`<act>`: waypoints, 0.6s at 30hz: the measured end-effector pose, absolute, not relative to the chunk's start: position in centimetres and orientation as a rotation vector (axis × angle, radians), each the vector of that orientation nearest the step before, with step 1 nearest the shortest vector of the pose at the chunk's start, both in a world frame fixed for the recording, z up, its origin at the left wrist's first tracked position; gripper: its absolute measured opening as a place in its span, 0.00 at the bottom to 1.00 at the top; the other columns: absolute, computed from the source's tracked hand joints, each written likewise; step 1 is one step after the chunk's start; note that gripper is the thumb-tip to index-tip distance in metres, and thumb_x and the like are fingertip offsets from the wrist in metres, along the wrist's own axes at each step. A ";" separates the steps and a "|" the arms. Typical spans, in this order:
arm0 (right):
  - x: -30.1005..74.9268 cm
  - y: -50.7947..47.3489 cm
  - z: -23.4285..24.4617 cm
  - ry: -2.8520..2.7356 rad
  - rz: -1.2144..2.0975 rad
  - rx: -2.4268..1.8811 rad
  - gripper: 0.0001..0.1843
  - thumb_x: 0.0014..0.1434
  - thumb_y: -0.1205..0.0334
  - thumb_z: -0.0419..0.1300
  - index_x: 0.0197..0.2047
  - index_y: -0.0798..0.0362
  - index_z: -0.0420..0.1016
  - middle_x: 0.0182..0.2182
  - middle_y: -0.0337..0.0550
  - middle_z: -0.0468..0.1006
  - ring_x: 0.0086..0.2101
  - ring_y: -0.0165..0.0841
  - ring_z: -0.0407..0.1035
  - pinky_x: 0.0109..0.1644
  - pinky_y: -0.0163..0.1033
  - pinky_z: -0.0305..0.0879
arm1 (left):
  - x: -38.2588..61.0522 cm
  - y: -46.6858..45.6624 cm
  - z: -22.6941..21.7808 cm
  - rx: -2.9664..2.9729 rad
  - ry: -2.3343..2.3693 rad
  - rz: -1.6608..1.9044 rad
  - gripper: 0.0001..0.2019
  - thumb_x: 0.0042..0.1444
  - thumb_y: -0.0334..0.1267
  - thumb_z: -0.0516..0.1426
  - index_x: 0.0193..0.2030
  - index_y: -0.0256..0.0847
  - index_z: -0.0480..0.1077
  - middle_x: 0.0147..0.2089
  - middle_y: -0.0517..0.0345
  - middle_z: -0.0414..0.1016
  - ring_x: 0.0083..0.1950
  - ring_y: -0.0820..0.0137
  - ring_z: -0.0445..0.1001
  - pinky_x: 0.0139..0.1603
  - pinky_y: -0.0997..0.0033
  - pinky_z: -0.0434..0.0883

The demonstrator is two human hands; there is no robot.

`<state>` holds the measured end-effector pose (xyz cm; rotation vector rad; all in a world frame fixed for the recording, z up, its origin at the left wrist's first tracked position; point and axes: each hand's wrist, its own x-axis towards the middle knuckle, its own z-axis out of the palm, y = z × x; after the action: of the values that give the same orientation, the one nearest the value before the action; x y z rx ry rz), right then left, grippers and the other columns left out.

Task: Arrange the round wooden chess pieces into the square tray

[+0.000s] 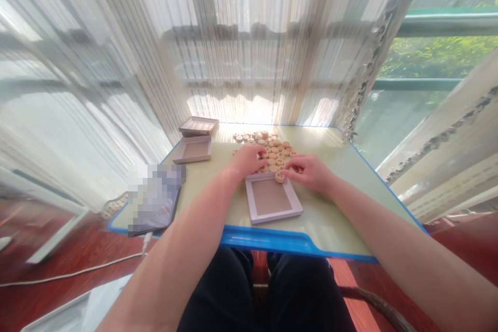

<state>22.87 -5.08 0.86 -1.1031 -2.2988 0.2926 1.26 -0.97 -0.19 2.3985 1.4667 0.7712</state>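
A pile of round wooden Chinese chess pieces (273, 150) lies on the table beyond a shallow open box (254, 202). My left hand (249, 160) is at the left side of the pile, fingers curved and apart, touching the nearer pieces. My right hand (307, 170) is at the pile's right side, thumb and fingertips pinching one Chinese chess piece (279, 177) over the far rim of the box. That piece lies flat, its marked face up. The inside of the box shows a bare brown bottom. Some pieces are hidden behind both hands.
The pale table (342, 212) has a blue edge (268, 238). Two more shallow boxes, a nearer one (182, 155) and a farther one (198, 123), stand at the back left. A blurred-out flat device (155, 199) with a white cable (146, 244) lies at the left. Curtains (241, 52) hang behind.
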 end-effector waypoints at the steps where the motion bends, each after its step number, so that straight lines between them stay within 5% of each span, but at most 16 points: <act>1: 22.8 -5.1 0.9 -2.300 0.285 -1.112 0.12 0.53 0.56 0.58 0.26 0.54 0.76 0.19 0.37 0.65 0.23 0.27 0.59 0.29 0.34 0.56 | 1.2 -0.9 -0.2 2.408 1.456 0.793 0.11 0.49 0.39 0.57 0.39 0.41 0.74 0.39 0.57 0.74 0.33 0.70 0.71 0.36 0.71 0.68; 5: 22.8 -5.1 0.9 -2.288 0.247 -1.153 0.13 0.53 0.55 0.58 0.25 0.54 0.76 0.19 0.37 0.64 0.23 0.27 0.59 0.28 0.33 0.55 | 1.2 -0.9 -0.3 2.436 1.418 0.848 0.11 0.50 0.33 0.54 0.39 0.41 0.74 0.39 0.56 0.72 0.34 0.71 0.70 0.39 0.70 0.69; 18: 22.7 -4.7 0.4 -2.242 0.191 -1.146 0.09 0.54 0.58 0.58 0.31 0.54 0.77 0.22 0.38 0.67 0.25 0.27 0.61 0.31 0.33 0.57 | 2.2 -0.9 -0.3 2.255 1.266 1.029 0.10 0.49 0.38 0.57 0.37 0.39 0.75 0.33 0.58 0.73 0.32 0.73 0.70 0.36 0.73 0.70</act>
<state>22.74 -4.74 0.38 -1.1459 -2.2419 0.1914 2.17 -0.89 -0.26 2.2546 1.2662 1.0294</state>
